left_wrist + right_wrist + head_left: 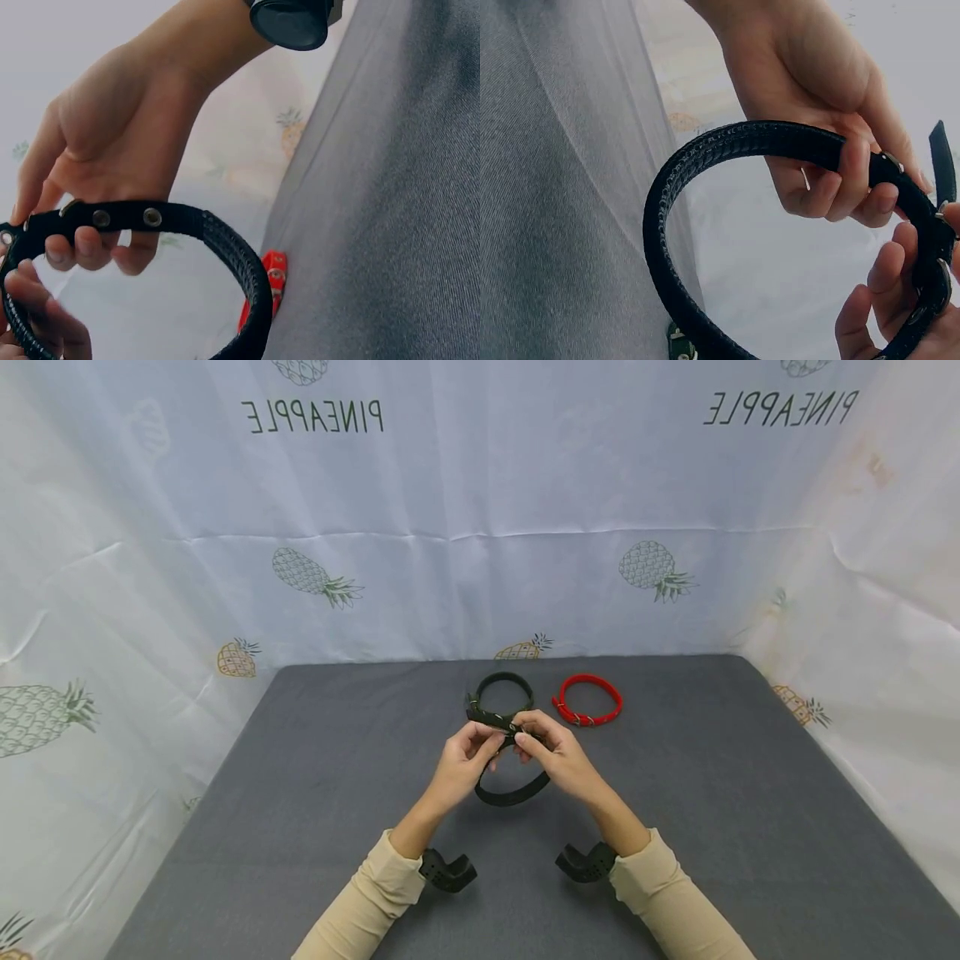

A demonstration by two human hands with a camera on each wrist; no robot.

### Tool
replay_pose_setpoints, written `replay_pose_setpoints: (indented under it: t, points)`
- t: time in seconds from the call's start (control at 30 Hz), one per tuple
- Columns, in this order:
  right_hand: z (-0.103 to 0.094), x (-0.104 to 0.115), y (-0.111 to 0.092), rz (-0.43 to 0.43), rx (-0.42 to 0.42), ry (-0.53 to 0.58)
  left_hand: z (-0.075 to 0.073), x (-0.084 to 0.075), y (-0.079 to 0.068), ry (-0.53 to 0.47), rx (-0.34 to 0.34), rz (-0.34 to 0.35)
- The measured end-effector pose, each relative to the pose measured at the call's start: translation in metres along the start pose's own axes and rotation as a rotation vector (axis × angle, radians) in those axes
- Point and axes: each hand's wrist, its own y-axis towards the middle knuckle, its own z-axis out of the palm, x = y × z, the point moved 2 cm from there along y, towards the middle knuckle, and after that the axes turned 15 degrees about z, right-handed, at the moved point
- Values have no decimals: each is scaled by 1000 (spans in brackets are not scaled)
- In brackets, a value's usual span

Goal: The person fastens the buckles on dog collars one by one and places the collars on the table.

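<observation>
A black buckled collar [513, 796] is held up between both hands, its padded loop hanging below them. My left hand [461, 767] pinches the strap near the buckle; in the right wrist view its fingers [853, 176] curl around the band. My right hand [561, 758] grips the strap just beside it; the left wrist view shows these fingers [86, 244] curled under the band by a metal ring. The strap's pointed tip [943, 161] sticks out past the metal fittings. Metal-rimmed holes [152, 217] line the band. The fingers partly hide the buckle.
Behind the hands, a dark collar [506, 677] with a buckle lies on the grey table [360, 760]. A red collar [590, 677] lies to its right. White pineapple-print curtains [465, 485] surround the table. Black camera mounts [448, 872] project inward from the wrists.
</observation>
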Motion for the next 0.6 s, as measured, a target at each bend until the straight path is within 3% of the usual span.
replay_pose_setpoints:
  t: [0.37,0.6]
  points:
    - [5,3,1,31,-17,102,7,-3,4,4,-61,28]
    - [6,2,1,50,-17,111,8,-2,4,-7,-76,16]
